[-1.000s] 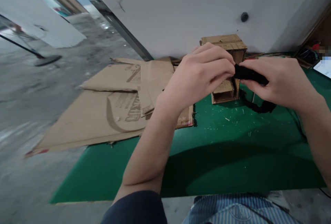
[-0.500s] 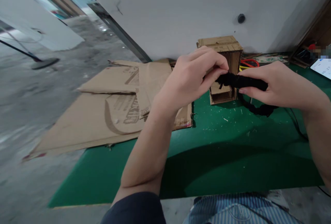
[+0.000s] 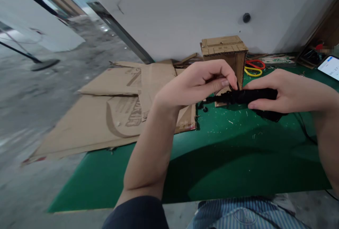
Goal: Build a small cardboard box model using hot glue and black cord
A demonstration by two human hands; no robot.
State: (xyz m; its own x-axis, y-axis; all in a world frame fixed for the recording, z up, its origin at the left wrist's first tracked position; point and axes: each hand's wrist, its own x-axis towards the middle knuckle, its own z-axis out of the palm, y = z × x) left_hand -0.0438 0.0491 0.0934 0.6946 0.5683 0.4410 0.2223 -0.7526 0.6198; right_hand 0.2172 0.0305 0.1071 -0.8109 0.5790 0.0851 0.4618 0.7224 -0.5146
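Flattened cardboard sheets [image 3: 113, 112] lie at nine o'clock of the hands, half on the green tabletop [image 3: 238, 158] and overhanging its left edge.

The left forearm rises from the six o'clock edge of the view and leans toward one o'clock, with the wrist bent over to the right. The left hand [image 3: 196, 84] is knuckles-up, its fingers [image 3: 212, 67] curled in tight. The thumb and forefinger are pinched together on the top of a black object [image 3: 246, 96] close to its left half.

That black object is long and narrow and lies nearly level, held above the tabletop between the two hands. Its left tip pokes out below the left palm. A dark cord [image 3: 270, 115] sags from it onto the tabletop at five o'clock.

A small cardboard box [image 3: 225, 50] stands upright at twelve o'clock of the object, against the wall. Scissors [image 3: 253, 67] with red and yellow handles lie just to its right.

The right arm comes in from four o'clock, its forearm running toward ten o'clock. The right hand [image 3: 288, 89] is closed around the object's right end, thumb above and the other fingers underneath.

A phone [image 3: 329, 66] lies at two o'clock, near the view's right edge.
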